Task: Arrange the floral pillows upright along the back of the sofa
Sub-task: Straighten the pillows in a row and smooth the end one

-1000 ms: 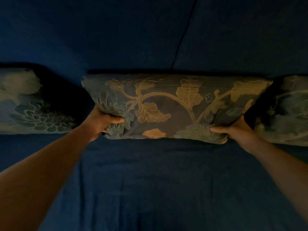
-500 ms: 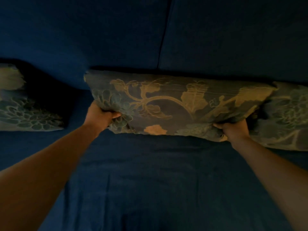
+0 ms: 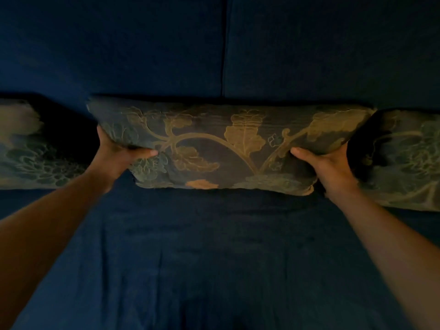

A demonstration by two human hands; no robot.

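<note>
Floral pillows line the back of the dark blue fabric sofa [image 3: 214,258], three of them showing in dim light. At the far left, a grey-blue woven pillow with pale chrysanthemum blooms [image 3: 26,148] leans at the backrest, cut by the frame edge and set apart from its neighbour by a dark gap. Next comes the left hand [image 3: 114,158], closed on the lower left corner of the long middle pillow of dusky cloth with gold vines and leaves [image 3: 228,144]: its thumb lies across the front face and its fingers are hidden behind. This middle pillow stands on its long edge on the seat cushion, its top edge against the backrest just below the seam between the two back cushions [image 3: 223,48]; its long axis runs straight left to right, across the person's reach. The right hand [image 3: 331,170] clamps the lower right corner likewise, thumb forward, fingers tucked out of sight. Both hands sit at about the same distance, one at each end, so the pillow lies between and just beyond them; any settling push would go away from the body, evenly on both ends. At the far right, a third floral pillow with greenish blooms [image 3: 404,158] stands just beside the middle one, apparently touching its end.
</note>
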